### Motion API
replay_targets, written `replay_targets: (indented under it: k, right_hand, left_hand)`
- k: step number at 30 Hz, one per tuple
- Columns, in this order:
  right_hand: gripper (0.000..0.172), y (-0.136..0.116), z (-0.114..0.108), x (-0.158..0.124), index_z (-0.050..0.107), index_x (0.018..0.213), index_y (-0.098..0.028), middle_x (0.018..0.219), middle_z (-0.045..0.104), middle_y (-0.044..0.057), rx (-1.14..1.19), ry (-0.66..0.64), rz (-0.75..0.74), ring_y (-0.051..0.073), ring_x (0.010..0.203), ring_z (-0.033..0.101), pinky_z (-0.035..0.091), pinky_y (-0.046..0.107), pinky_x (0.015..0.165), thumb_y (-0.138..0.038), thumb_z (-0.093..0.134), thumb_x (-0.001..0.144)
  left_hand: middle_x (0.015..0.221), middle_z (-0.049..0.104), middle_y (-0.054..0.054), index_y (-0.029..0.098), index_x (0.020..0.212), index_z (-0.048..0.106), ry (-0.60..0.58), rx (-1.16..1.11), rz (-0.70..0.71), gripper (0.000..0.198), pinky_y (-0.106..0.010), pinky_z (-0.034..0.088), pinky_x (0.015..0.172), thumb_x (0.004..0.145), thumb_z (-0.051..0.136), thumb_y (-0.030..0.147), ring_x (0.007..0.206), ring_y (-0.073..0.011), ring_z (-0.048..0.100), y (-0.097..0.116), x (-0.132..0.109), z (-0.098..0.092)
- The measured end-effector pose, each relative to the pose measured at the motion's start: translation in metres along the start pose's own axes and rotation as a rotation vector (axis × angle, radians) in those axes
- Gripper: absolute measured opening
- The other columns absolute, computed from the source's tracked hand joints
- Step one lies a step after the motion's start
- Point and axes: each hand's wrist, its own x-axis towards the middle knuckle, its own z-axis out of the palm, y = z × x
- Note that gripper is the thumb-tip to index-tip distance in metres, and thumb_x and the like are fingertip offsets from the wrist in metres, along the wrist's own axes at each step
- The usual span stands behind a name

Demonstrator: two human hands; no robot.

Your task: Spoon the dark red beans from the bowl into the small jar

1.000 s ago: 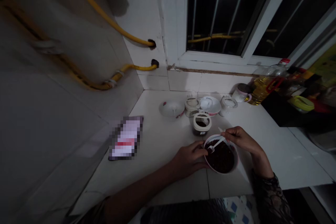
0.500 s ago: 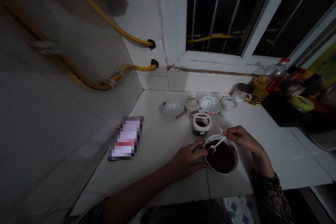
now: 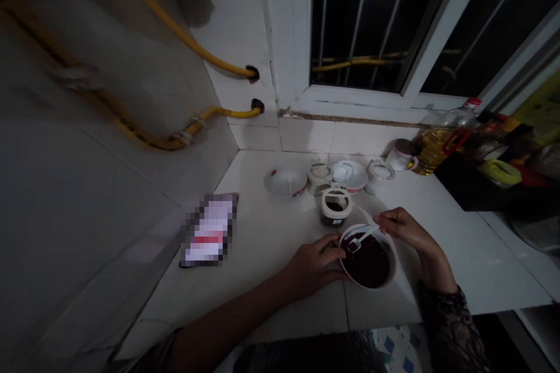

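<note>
A white bowl (image 3: pixel 392 275) with a pinkish rim stands on the counter and holds a dark reddish-brown mixture (image 3: pixel 371 263). My left hand (image 3: pixel 311 265) grips its left side, thumb at the rim and fingers around the outside. Between the fingertips of my right hand (image 3: pixel 400 227) is the handle of a small white spoon (image 3: pixel 366 237). The spoon's tip lies at the mixture near the bowl's left inner side. Just behind the bowl sits a seasoning jar (image 3: pixel 336 210) with a pale rim and dark red contents.
Behind stand two white bowls (image 3: pixel 275 185), two more seasoning jars (image 3: pixel 380 178) and a lidded mug (image 3: pixel 400 155). An oil bottle (image 3: pixel 433 143) is at the back right, beside a dark box (image 3: pixel 459 183). On the left lies a pixelated phone (image 3: pixel 210 230). Yellow hoses (image 3: pixel 175 29) cross the wall.
My right hand has shifted very slightly right with the spoon, whose tip has turned a little in the mixture. My left hand and the bowl stay nearly in place.
</note>
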Motion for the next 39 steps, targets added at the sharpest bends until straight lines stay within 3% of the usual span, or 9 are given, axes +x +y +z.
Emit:
replay_targets:
  k: [6, 12, 18, 23, 25, 28, 32, 36, 39]
  right_hand:
    - [0.053, 0.000, -0.006, 0.000, 0.045, 0.050, -0.018, 0.041, 0.023, -0.010, 0.207, 0.051, 0.103, 0.004, 0.039, 0.016, 0.011, 0.022, 0.040, -0.064, 0.063, 0.066]
    - [0.049, -0.010, -0.004, 0.009, 0.045, 0.052, -0.019, 0.039, 0.025, -0.009, 0.325, 0.235, 0.009, 0.005, 0.037, 0.018, 0.014, 0.022, 0.039, -0.061, 0.061, 0.071]
    - [0.050, -0.035, 0.015, 0.013, 0.051, 0.056, -0.019, 0.046, 0.043, -0.001, -0.152, 0.596, -0.291, 0.011, 0.046, 0.037, 0.031, 0.025, 0.048, -0.058, 0.045, 0.086]
    - [0.042, -0.037, 0.029, 0.007, 0.057, 0.060, -0.018, 0.057, 0.057, 0.006, -0.700, 0.555, -0.588, 0.014, 0.054, 0.047, 0.035, 0.027, 0.059, -0.040, 0.042, 0.093]
    - [0.040, -0.035, 0.028, 0.004, 0.058, 0.061, -0.018, 0.057, 0.057, 0.006, -0.713, 0.570, -0.620, 0.014, 0.054, 0.048, 0.035, 0.028, 0.059, -0.038, 0.043, 0.093]
    - [0.041, -0.032, 0.019, 0.000, 0.057, 0.063, -0.018, 0.059, 0.057, 0.005, -0.493, 0.591, -0.534, 0.014, 0.054, 0.048, 0.036, 0.027, 0.057, -0.043, 0.043, 0.092]
    - [0.051, -0.026, -0.003, -0.007, 0.045, 0.053, -0.020, 0.045, 0.035, -0.003, -0.148, 0.393, -0.275, 0.010, 0.045, 0.031, 0.027, 0.025, 0.045, -0.059, 0.046, 0.085]
    - [0.056, -0.016, -0.017, -0.011, 0.032, 0.049, -0.020, 0.050, 0.022, -0.005, -0.090, 0.092, -0.147, 0.007, 0.048, 0.021, 0.021, 0.024, 0.045, -0.064, 0.053, 0.076]
    - [0.057, -0.012, -0.013, -0.009, 0.029, 0.050, -0.020, 0.053, 0.020, -0.006, -0.082, -0.065, -0.093, 0.007, 0.050, 0.020, 0.019, 0.023, 0.046, -0.064, 0.056, 0.074]
  left_hand:
    - [0.120, 0.057, -0.011, 0.018, 0.101, 0.060, 0.026, -0.005, 0.021, 0.033, -0.027, 0.054, 0.085, 0.088, 0.055, 0.048, 0.101, -0.0188, 0.064, 0.001, 0.000, 0.000]
    - [0.119, 0.057, -0.012, 0.018, 0.103, 0.060, 0.026, -0.013, 0.026, 0.033, -0.028, 0.054, 0.083, 0.086, 0.058, 0.047, 0.097, -0.0185, 0.065, -0.002, -0.001, 0.001]
    - [0.120, 0.057, -0.011, 0.019, 0.101, 0.060, 0.024, -0.006, 0.012, 0.032, -0.028, 0.054, 0.083, 0.086, 0.059, 0.047, 0.095, -0.0177, 0.065, -0.001, -0.001, 0.001]
    - [0.118, 0.058, -0.011, 0.019, 0.101, 0.060, 0.039, 0.013, 0.016, 0.034, -0.027, 0.055, 0.080, 0.086, 0.057, 0.049, 0.093, -0.0172, 0.065, -0.002, -0.001, 0.002]
    - [0.118, 0.058, -0.011, 0.018, 0.102, 0.060, 0.037, 0.016, 0.019, 0.034, -0.027, 0.054, 0.080, 0.086, 0.057, 0.049, 0.093, -0.0174, 0.065, -0.002, -0.002, 0.002]
    - [0.119, 0.058, -0.011, 0.019, 0.102, 0.060, 0.016, 0.009, 0.009, 0.033, -0.026, 0.054, 0.082, 0.086, 0.058, 0.048, 0.094, -0.0167, 0.065, -0.002, -0.002, 0.001]
    - [0.121, 0.057, -0.011, 0.019, 0.102, 0.060, 0.006, 0.004, 0.005, 0.033, -0.026, 0.053, 0.083, 0.086, 0.059, 0.047, 0.096, -0.0173, 0.065, -0.002, -0.002, 0.000]
    - [0.121, 0.057, -0.012, 0.018, 0.102, 0.061, 0.002, 0.007, 0.004, 0.034, -0.027, 0.054, 0.083, 0.086, 0.058, 0.048, 0.096, -0.0187, 0.066, -0.002, -0.001, 0.001]
    - [0.122, 0.056, -0.012, 0.019, 0.102, 0.061, -0.014, 0.017, -0.008, 0.034, -0.028, 0.054, 0.085, 0.086, 0.058, 0.048, 0.098, -0.0195, 0.065, -0.001, -0.001, 0.000]
